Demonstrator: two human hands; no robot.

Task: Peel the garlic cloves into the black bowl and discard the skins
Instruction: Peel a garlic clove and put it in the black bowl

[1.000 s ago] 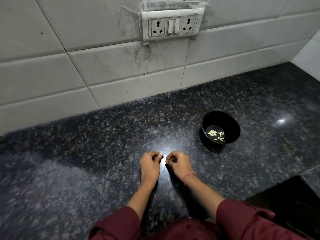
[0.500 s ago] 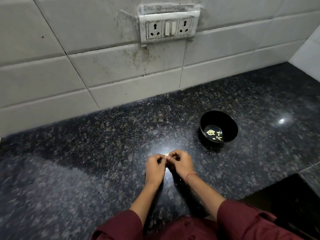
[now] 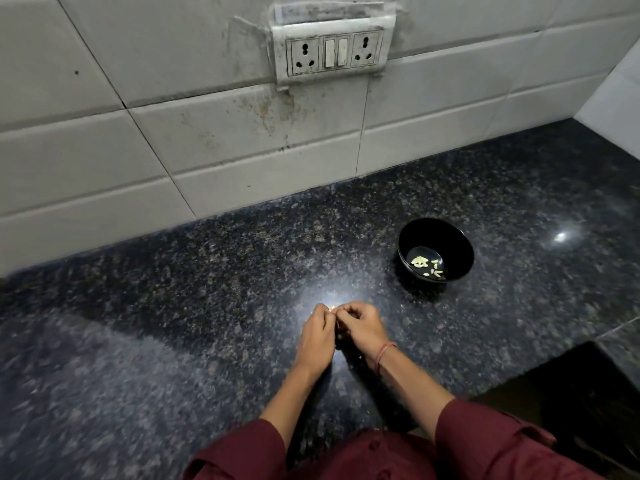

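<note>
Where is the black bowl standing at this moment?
In the head view the black bowl stands on the granite counter, right of centre, beyond the right hand and apart from it.

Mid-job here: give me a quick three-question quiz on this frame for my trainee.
1. True or false: the black bowl is empty.
2. The bowl stands on the counter on which side of the hands? A) the person's left B) the person's right C) between them
3. What are the left hand and right hand pinching together?
Key: 1 false, peeled cloves lie in it; 2 B; 3 a garlic clove.
</note>
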